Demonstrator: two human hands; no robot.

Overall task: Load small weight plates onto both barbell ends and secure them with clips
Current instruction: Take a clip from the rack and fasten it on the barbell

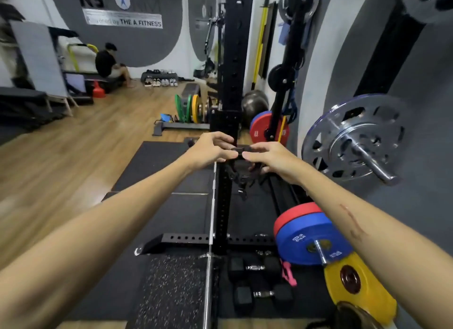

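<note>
Gym, rack upright | my left grip (212, 149) and right grip (266, 158) both pinch a black barbell clip (239, 149) at the black rack post (231, 59) | barbell (210, 262) lies below on the floor mat | silver weight plates (353, 137) hang at right.

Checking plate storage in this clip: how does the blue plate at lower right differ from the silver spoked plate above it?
The blue plate is solid, matte and marked 20 kg; the silver plate is shiny metal with cut-out holes. The blue plate tilts face-up, stacked against a red plate; the silver plate faces sideways, higher up. Both sit on metal pegs.
</note>
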